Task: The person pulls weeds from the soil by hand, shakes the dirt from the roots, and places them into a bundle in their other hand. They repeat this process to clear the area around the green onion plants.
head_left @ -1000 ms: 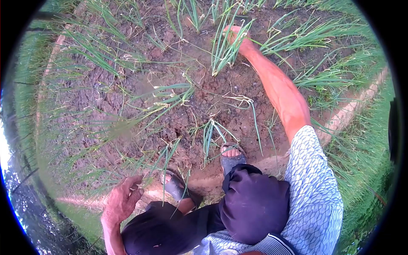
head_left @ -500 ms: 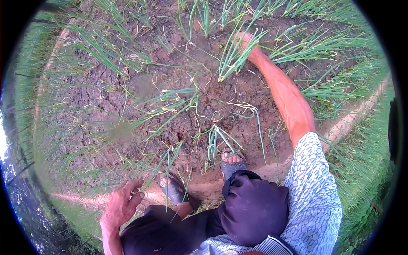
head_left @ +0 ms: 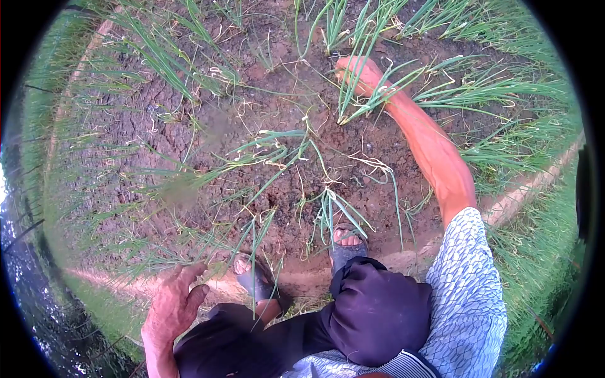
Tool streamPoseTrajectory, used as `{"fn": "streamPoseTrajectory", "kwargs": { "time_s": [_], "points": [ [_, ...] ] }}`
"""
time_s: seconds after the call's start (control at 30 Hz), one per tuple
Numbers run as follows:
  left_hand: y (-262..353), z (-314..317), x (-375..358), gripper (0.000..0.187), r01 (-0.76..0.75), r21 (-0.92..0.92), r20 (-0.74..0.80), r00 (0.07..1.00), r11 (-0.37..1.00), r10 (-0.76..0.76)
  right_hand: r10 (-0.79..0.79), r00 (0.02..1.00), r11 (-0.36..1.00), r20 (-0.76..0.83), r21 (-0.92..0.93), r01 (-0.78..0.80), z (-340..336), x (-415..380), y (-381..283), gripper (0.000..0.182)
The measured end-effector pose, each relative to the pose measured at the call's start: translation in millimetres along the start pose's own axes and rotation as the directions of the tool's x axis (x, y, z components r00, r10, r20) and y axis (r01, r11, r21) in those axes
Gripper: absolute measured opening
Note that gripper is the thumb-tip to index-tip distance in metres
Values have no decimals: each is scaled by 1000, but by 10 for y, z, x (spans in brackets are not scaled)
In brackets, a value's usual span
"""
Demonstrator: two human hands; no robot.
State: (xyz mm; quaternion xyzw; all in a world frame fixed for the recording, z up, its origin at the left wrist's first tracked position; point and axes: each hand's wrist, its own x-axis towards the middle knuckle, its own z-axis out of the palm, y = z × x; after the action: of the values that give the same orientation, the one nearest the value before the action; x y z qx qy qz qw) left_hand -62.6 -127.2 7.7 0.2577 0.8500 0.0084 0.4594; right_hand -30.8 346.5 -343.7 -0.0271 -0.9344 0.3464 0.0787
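My right hand [head_left: 360,74] reaches far out over the wet soil, its fingers curled down close to the ground. Long leaves of a green onion clump [head_left: 356,104] cross in front of it, and another onion plant [head_left: 333,38] stands just beyond the fingertips. What the curled fingers hold, if anything, I cannot make out. At lower left, my left hand [head_left: 175,301] hovers by my knee with thumb and fingers apart, holding nothing. A drooping onion plant [head_left: 329,195] grows right before my sandalled foot [head_left: 346,242].
Dark, damp soil [head_left: 252,195] carries scattered onion plants, some bent over flat. Denser onion leaves [head_left: 479,88] spread at the right. A low earth ridge [head_left: 517,183] borders the plot, with grass [head_left: 542,252] outside it. My other sandalled foot [head_left: 253,277] stands near the front edge.
The plants have shifted rightward in view. My right hand has come slightly back and left relative to the onion clump, nearer the plant beyond. My left hand has moved slightly left, still apart from the plants.
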Motion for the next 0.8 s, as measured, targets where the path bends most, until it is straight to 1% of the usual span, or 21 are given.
{"fn": "streamPoseTrajectory", "kwargs": {
  "time_s": [0.03,0.07,0.13,0.17,0.2,0.23,0.27,0.3,0.33,0.37,0.4,0.47,0.5,0.53,0.57,0.6,0.63,0.67,0.73,0.77,0.8],
  "points": [
    [-1,-24,-5,34,18,-6,5,1000,1000,-18,-2,1000,994,28,110,-1,36,42,-36,20],
    [-21,-26,-13,34,13,-5,-13,1000,1000,-13,16,1000,976,18,216,-20,101,83,-87,19],
    [-62,-45,-31,34,-1,3,-48,999,1000,1,53,999,905,-1,423,-48,211,176,-229,17],
    [-16,-85,-45,35,85,-89,-29,996,992,-88,181,982,844,56,504,-185,175,229,-420,17],
    [-37,-96,-54,35,83,-107,-51,995,991,-89,217,967,672,133,699,-246,225,272,-370,17],
    [-79,-96,-85,35,79,-126,-77,993,989,-89,250,945,432,209,850,-303,280,312,-310,17],
    [-135,-89,-127,36,76,-145,-103,991,987,-91,282,916,178,284,923,-341,351,346,-224,18],
    [-241,-54,-159,35,38,-85,-153,987,996,-51,307,893,124,329,917,-380,414,401,-127,18],
    [-280,-34,-176,34,45,-131,-196,978,990,-70,328,867,68,376,906,-419,501,448,18,18],
    [-311,-11,-189,33,51,-180,-237,967,982,-94,235,936,258,263,911,-321,518,466,92,17],
    [-338,20,-196,32,56,-232,-275,954,971,-121,136,980,425,143,885,-188,539,482,169,16],
    [-413,43,-191,34,101,-288,-243,954,952,-174,240,954,236,181,942,-238,360,413,-72,16],
    [-431,46,-181,35,114,-326,-217,957,939,-191,274,957,491,92,843,-221,308,499,-146,17],
    [-444,52,-172,36,128,-362,-189,960,923,-207,306,952,705,1,672,-227,270,580,-194,18],
    [-446,51,-167,36,113,-345,-185,965,932,-185,435,894,524,104,778,-346,219,654,-275,16],
    [-437,47,-163,37,97,-327,-184,969,940,-164,532,816,311,225,845,-435,185,717,-368,15],
    [-427,45,-164,37,82,-310,-186,972,947,-145,370,927,776,-59,568,-274,257,874,-259,17],
    [-416,46,-174,36,94,-326,-177,971,941,-159,164,928,986,-335,58,-153,310,1032,-183,23],
    [-412,46,-221,35,120,-351,-160,969,929,-186,-42,840,983,-542,-174,-63,365,1267,-117,28],
    [-500,82,-252,34,62,-317,-185,975,947,-125,78,855,996,-513,-1,-92,322,1386,-101,29],
    [-517,77,-268,34,76,-341,-173,975,937,-142,225,880,973,-418,139,-182,308,1434,-103,29]
  ]
}}
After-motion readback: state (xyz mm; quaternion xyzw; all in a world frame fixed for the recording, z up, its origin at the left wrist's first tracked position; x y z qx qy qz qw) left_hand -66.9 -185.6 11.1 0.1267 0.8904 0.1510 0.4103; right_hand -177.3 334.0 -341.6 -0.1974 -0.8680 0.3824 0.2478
